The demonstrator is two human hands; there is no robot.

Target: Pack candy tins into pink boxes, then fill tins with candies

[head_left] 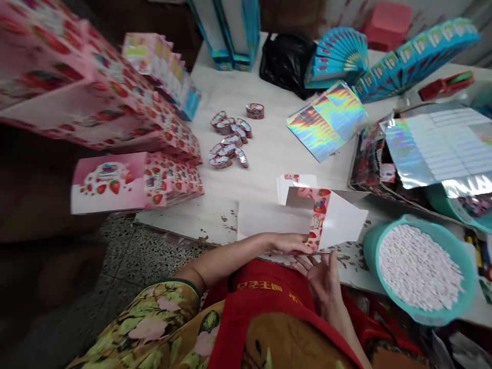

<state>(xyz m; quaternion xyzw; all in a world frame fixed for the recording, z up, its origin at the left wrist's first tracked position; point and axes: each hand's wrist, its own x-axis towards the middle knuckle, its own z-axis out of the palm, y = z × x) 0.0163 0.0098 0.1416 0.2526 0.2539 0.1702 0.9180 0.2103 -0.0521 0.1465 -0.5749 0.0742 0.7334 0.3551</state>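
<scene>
A half-folded carton (307,218), white inside with a pink strawberry print, stands at the near edge of the white table (269,148). My left hand (286,243) grips its lower edge with the fingers curled over it. My right hand (323,277) is below the carton, fingers spread and its fingertips touching the bottom flap. Both forearms come in over a red apron.
Stacks of flat pink strawberry cartons (134,182) lie at the left. Several small sealed cups (228,141) sit mid-table. A holographic sheet (326,120), blue fanned cartons (342,56) and a black bag (286,61) are behind. A teal basin of small white pieces (421,266) stands at right.
</scene>
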